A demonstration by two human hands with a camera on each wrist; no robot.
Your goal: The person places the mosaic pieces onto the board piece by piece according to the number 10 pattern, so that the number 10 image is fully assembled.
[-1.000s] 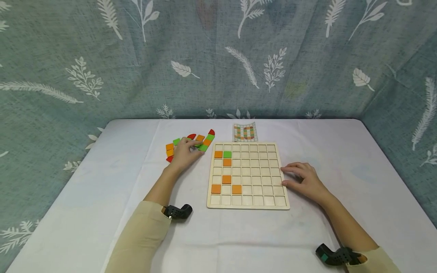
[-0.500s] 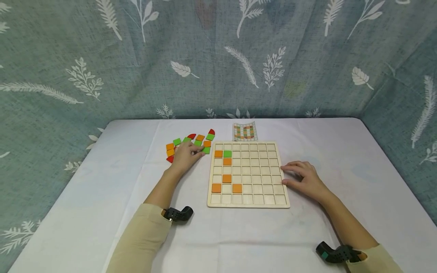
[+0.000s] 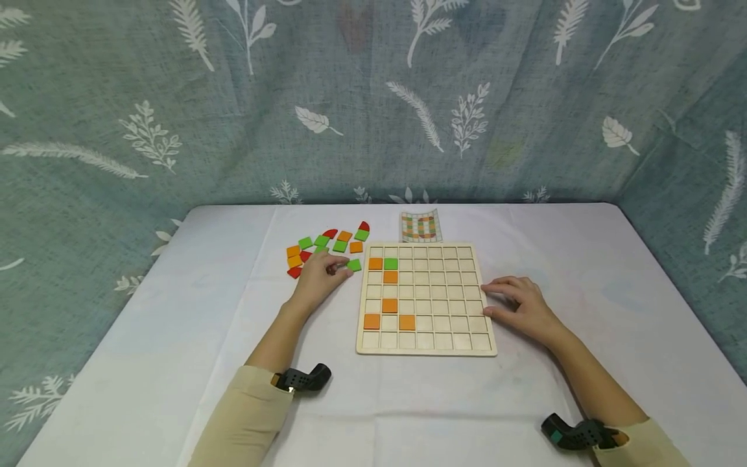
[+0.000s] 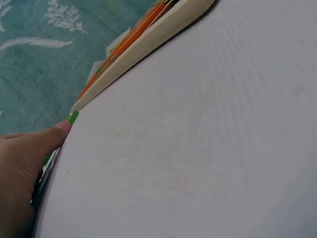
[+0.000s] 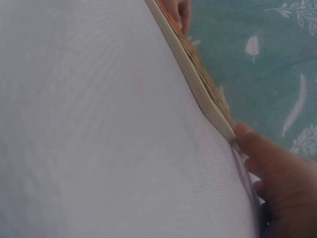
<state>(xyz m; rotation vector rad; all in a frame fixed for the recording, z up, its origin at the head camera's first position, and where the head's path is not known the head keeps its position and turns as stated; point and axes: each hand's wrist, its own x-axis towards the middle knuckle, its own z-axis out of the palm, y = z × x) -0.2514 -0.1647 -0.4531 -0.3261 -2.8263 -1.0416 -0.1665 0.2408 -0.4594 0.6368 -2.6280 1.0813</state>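
In the head view, my left hand (image 3: 318, 277) pinches a green square tile (image 3: 354, 264) between thumb and fingertips, just left of the wooden grid board (image 3: 426, 351). The left wrist view shows the thumb (image 4: 55, 136) against that tile's edge. Orange tiles (image 3: 389, 305) sit in several of the board's cells, with one green tile (image 3: 390, 264) in the upper left. My right hand (image 3: 522, 308) rests beside the board, its fingertips touching the right edge. From the right wrist view, the thumb (image 5: 247, 136) meets the board's corner.
Loose orange tiles (image 3: 294, 251), green tiles (image 3: 306, 242) and red rounded pieces (image 3: 294, 272) lie left of the board. Behind it is a patterned card (image 3: 420, 226). A white cloth (image 3: 432, 415) covers the table, and a leafy curtain (image 3: 350, 162) hangs behind.
My left hand has drawn the green tile towards me, apart from the orange tile and the other pieces. My right hand has stayed at the board's edge.
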